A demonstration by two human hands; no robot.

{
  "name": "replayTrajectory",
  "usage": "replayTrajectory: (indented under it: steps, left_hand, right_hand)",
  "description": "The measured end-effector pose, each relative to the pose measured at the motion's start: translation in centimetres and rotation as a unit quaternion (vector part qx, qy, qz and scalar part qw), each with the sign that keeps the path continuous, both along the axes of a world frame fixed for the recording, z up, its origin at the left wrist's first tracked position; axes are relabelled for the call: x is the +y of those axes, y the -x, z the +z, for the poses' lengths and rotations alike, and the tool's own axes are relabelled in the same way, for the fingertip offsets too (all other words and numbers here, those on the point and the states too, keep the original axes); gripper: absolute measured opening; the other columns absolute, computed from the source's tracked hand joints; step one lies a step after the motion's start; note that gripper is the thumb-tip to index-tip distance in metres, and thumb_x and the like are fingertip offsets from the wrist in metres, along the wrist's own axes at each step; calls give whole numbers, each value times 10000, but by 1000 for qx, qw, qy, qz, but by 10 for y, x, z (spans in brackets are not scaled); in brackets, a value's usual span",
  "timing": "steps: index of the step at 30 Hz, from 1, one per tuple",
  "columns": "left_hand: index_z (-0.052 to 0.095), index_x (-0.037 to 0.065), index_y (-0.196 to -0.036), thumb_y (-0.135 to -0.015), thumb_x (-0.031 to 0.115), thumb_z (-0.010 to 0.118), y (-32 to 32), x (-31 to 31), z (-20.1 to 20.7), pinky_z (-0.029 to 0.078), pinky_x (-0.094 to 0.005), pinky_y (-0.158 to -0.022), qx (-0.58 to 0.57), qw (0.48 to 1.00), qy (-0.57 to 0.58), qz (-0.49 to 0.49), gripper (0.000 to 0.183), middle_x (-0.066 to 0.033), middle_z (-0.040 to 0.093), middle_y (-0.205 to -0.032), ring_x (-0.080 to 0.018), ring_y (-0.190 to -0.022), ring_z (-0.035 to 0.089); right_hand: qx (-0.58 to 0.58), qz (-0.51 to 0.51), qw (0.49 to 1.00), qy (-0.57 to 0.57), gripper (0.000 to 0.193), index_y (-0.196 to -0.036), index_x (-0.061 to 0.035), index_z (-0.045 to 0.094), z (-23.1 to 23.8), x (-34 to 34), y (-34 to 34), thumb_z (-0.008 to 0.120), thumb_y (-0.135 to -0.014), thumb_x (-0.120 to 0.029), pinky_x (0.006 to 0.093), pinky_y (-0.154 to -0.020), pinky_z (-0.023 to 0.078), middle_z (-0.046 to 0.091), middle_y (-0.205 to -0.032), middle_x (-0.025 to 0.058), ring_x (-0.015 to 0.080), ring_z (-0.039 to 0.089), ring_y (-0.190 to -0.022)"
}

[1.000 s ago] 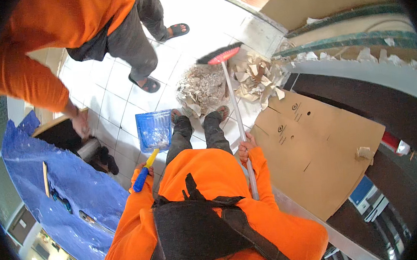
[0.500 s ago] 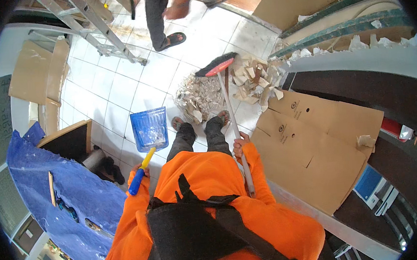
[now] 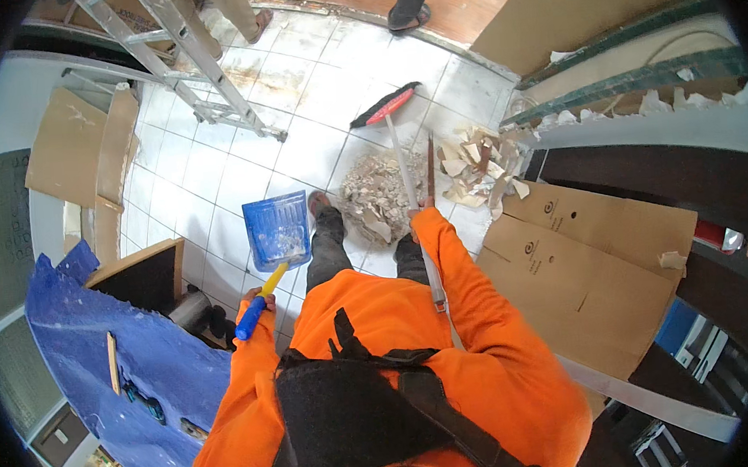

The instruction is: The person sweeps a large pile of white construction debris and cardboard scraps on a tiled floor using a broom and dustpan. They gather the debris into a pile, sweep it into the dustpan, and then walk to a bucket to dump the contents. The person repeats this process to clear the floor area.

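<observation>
Now — right hand (image 3: 418, 216) forward, broomhead (image 3: 387, 107) off rubble (image 3: 369, 188)

Dressed in a bright orange, plain cloth top (image 3: 388, 306) with long, baggy orange cloth sleeves (image 3: 477, 283), soft and wrinkly. Wearing over it a big, flat, dark black cloth patch (image 3: 365, 416), a bit fuzzy, with straight sides. Also wearing wide black cloth straps (image 3: 451, 428), one at each side of the patch, and floppy, thin black cloth ends (image 3: 344, 329) at its top edge. Lower down, dressed in dark grey cloth trousers (image 3: 329, 244), creased and long
</observation>
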State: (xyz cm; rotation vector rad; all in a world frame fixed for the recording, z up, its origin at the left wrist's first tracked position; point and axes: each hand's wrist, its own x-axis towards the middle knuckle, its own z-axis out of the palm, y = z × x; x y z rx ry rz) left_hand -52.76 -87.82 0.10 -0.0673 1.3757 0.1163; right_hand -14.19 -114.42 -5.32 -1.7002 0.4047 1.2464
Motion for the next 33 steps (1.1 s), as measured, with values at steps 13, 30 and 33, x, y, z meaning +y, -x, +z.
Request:
replayTrajectory:
  steps: [13,30,33]
  left_hand:
    - [420,24,-890,-816,197,507,-23,209,-2,413,-235,-447,44,995,-85,-8,207,-96,483,-655,-138,-484,458]
    - [436,22,-800,-792,262,518,-12,303,-36,413,-231,-443,33,985,157,-63,254,-58,479,-618,-141,-487,478]
    - [438,24,-819,-788,268,521,-39,319,-42,407,-224,-432,36,978,166,-119,259,-68,492,-624,-141,-481,479]
  right_hand:
    - [-60,208,976,-28,462,-1142,-102,286,4,340,-73,576,-784,-130,335,-298,326,474,-582,102,178,419,-362]
    - [209,-327,895,-220,154,-907,-103,398,-12,273,-170,530,-839,-139,182,-312,316,404,-591,32,83,364,-409]
    - [282,-419,839,-202,146,-916,-135,408,-13,205,-156,526,-850,-188,176,-308,318,416,-599,30,79,368,-409]
